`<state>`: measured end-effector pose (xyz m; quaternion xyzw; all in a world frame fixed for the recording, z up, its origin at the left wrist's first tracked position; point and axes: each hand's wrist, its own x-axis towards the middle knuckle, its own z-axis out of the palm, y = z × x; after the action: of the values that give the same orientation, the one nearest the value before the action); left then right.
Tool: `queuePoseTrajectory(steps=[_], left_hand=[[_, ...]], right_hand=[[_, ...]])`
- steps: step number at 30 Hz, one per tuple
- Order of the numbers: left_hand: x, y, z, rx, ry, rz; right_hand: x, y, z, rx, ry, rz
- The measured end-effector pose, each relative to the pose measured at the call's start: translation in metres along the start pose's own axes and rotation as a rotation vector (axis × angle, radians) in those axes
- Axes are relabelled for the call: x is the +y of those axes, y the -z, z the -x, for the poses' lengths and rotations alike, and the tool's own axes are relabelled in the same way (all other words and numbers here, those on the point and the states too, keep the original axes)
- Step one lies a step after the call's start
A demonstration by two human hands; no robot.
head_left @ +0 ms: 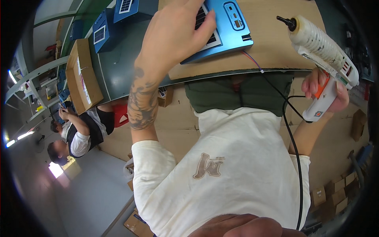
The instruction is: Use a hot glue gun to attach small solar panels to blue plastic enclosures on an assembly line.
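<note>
Over a blue box-shaped device (237, 35) with a small solar panel and a row of ports lies my left hand (177, 33). Its thumb stretches across the panel, apart from the index finger, and the fingertips run out past the upper edge. A red and blue wire pair (252, 60) with a small white plug hangs from the device over the table edge. At the right, my right hand (335, 96) is closed round the handle of a white hot glue gun (323, 49), fingers by its orange trigger. The gun's black nozzle points up and left, apart from the device.
A cardboard sheet (272, 43) lies under the device on the dark green table (114, 73). More blue solar devices (103, 29) and an open carton (85, 79) stand at left. The gun's black cord (294, 158) hangs down beside me. Two people (85, 130) sit farther left.
</note>
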<state>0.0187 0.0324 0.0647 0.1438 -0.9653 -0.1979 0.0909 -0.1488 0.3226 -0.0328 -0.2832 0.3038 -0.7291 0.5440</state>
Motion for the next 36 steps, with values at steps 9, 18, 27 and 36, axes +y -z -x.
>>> queuePoseTrajectory(steps=[9, 18, 27, 36], left_hand=[[-0.049, -0.004, 0.036, 0.309, -0.277, -0.032], [-0.055, -0.018, 0.054, -0.22, -0.368, -0.174], [-0.031, -0.001, 0.038, -0.235, -0.363, -0.242], [-0.037, -0.041, 0.025, 0.091, -0.235, 0.555]], right_hand=[[0.01, 0.013, 0.02, 0.011, 0.063, -0.171], [0.03, 0.022, 0.017, -0.058, 0.067, -0.306], [0.034, 0.003, 0.008, 0.1, 0.173, -0.346], [0.05, -0.006, 0.026, 0.184, 0.361, -0.605]])
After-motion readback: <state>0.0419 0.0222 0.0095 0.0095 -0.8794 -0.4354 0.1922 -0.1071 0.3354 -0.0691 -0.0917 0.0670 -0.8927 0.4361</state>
